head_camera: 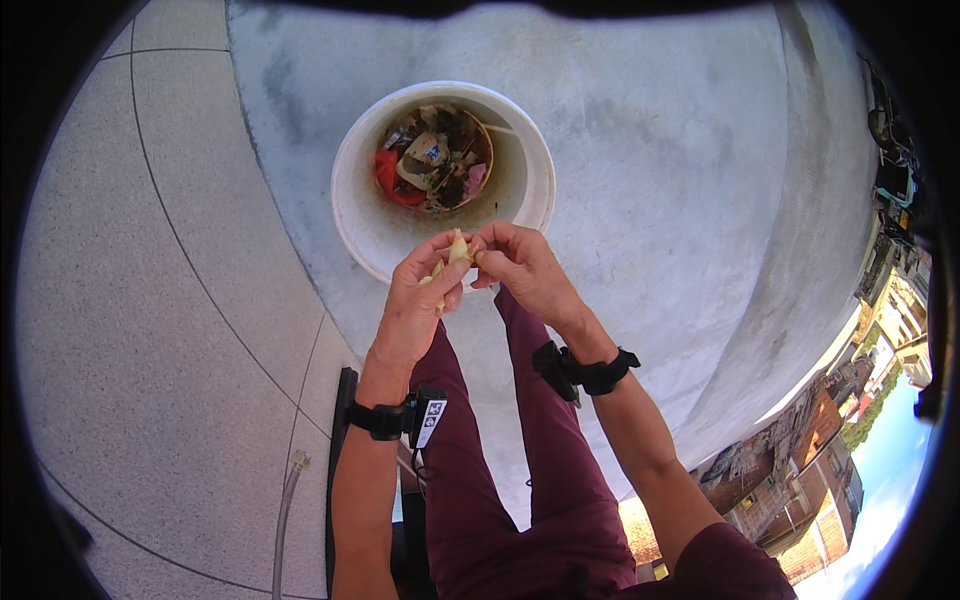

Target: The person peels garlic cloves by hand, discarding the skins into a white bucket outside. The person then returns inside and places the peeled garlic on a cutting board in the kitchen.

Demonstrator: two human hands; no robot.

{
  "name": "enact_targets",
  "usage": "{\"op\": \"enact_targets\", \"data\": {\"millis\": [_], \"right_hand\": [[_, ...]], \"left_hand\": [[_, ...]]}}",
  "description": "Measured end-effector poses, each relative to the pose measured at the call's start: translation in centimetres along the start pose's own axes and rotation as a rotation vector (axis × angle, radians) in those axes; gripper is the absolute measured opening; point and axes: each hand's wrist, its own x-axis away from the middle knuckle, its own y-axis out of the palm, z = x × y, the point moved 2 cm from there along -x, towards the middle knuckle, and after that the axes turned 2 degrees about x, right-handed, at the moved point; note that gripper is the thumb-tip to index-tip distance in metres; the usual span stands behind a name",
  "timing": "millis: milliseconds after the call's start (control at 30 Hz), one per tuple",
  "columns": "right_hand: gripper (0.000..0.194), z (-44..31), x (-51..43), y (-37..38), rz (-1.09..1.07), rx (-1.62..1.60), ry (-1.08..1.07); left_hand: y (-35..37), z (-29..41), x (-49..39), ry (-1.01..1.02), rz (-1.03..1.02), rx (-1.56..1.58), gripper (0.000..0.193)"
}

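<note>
My left hand [412,292] grips a pale yellow piece of root [458,246], possibly ginger, between thumb and fingers. One end with a brownish tip sticks up past the thumb, and more pale parts show lower between the fingers. From the other side, my right hand [525,266] pinches the edge of the same piece with thumb and forefinger. Its fingertips partly cover what they pinch. Both hands are over the near rim of a large white plastic bucket [347,202]. Mixed refuse [435,161] lies at its bottom, with red and pink scraps among dark bits.
The bucket stands on pale concrete floor [645,180], just beyond my knees. Speckled tiled paving [150,315] runs along the left, where a grey hose [283,517] with a metal end fitting lies. Parked motorbikes [889,150] and brick buildings [810,480] show at the far right.
</note>
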Motion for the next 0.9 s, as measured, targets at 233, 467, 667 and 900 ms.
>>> {"op": "enact_targets", "data": {"millis": [233, 467, 667, 900], "right_hand": [[0.012, 2.2, -0.4, -0.7, 0.143, 0.021, 0.103], [0.015, 3.5, -1.1, -1.4, 0.248, -0.051, 0.159], [0.022, 2.4, -1.4, -1.1, 0.265, 0.206, 0.044], [0.030, 1.5, -1.3, 0.8, 0.148, 0.374, -0.086]], "left_hand": [[-0.8, 0.7, -0.5, 0.001, -0.039, 0.208, 0.026], [-1.0, 0.6, -0.6, 0.031, -0.008, 0.234, 0.030], [-2.4, 0.6, -0.9, 0.040, 0.017, 0.231, 0.034], [-2.0, 0.1, -0.8, 0.027, 0.053, 0.191, 0.032]]}}
